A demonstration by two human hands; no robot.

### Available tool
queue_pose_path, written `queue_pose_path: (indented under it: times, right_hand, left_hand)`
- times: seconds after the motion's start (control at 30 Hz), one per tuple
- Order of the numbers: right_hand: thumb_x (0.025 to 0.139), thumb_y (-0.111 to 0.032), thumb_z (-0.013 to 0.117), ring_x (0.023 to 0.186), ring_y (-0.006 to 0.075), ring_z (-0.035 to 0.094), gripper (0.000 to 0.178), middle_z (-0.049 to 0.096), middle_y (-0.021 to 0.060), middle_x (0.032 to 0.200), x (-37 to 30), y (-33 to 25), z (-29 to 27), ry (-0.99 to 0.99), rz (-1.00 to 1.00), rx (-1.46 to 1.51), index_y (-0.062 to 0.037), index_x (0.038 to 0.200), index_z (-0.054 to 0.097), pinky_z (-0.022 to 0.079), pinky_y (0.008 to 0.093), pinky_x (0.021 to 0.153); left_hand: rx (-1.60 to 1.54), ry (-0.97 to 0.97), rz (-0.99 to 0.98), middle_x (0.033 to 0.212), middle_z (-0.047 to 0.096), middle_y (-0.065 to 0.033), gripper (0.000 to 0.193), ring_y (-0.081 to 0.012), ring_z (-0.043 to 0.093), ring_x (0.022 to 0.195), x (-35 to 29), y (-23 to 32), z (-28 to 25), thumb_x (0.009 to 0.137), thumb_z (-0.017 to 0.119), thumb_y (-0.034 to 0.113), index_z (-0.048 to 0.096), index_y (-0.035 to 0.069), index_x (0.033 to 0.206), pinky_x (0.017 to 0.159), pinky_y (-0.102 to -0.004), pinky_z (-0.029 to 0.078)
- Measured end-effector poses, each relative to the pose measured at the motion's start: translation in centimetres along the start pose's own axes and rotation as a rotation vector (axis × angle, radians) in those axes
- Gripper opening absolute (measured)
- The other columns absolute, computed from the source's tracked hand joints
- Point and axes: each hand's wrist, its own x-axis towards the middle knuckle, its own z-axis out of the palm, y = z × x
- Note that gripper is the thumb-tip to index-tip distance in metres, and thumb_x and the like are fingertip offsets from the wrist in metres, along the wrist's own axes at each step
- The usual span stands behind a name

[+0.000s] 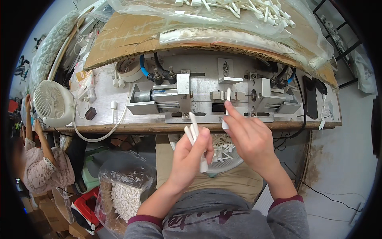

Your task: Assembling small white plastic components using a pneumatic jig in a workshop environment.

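Note:
My left hand [190, 153] is closed around several white plastic stems [193, 126], held in front of the bench edge; a wider white end pokes out below the fingers. Farther right, my right hand [252, 135] pinches one white plastic stem [229, 94], its tip up against the small central clamp block [217, 95] of a metal bench fixture [184, 93]. The fixture has a cylinder block on either side, facing the middle. On my lap, partly hidden by my hands, a white basket [238, 162] holds more of these white pieces.
Cardboard [123, 36] overhangs the fixture, with loose white pieces [270, 12] on plastic film. Left are a small fan [53, 101] and a tape roll [130, 69]. A phone [310, 97] lies right. A plastic-lined box of white pieces [125, 199] stands lower left, near another person [41, 163].

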Motion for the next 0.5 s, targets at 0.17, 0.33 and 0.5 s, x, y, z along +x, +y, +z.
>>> queue_pose_path:
  times: [0.17, 0.33, 0.5]
  right_hand:
    - [0.070, -0.007, 0.061, 0.053, 0.0089, 0.055, 0.027, 0.065, 0.0199, 0.118, 0.8, -0.9, 0.8, -0.002, -0.043, -0.168, 0.0025, 0.095, 0.063, 0.042, 0.0229, 0.054]
    - [0.070, -0.006, 0.062, 0.049, 0.0098, 0.054, 0.025, 0.066, 0.0178, 0.117, 1.7, -0.3, 0.5, -0.048, -0.009, -0.151, 0.0013, 0.093, 0.062, 0.041, 0.0225, 0.050]
    - [0.068, -0.006, 0.063, 0.044, 0.0128, 0.052, 0.023, 0.066, 0.0180, 0.118, 1.8, -0.2, 0.0, -0.109, 0.020, -0.107, 0.0001, 0.091, 0.061, 0.043, 0.0236, 0.047]
  left_hand:
    - [-0.082, 0.033, 0.105, 0.078, 0.053, -0.0071, 0.034, -0.0124, 0.047, 0.056, -0.3, 0.7, 0.3, 0.105, 0.034, 0.033, 0.045, 0.006, 0.088, 0.051, -0.0253, 0.039]
    - [-0.038, 0.033, 0.099, 0.077, 0.054, -0.0085, 0.033, -0.0129, 0.050, 0.062, -0.7, 1.3, 0.2, 0.106, 0.033, 0.032, 0.046, 0.006, 0.091, 0.052, -0.0259, 0.039]
    - [-0.315, -0.105, 0.175, 0.080, 0.057, -0.0112, 0.034, -0.0146, 0.053, 0.067, -0.1, -0.7, -1.8, 0.106, 0.031, 0.031, 0.050, 0.004, 0.096, 0.054, -0.0272, 0.041]
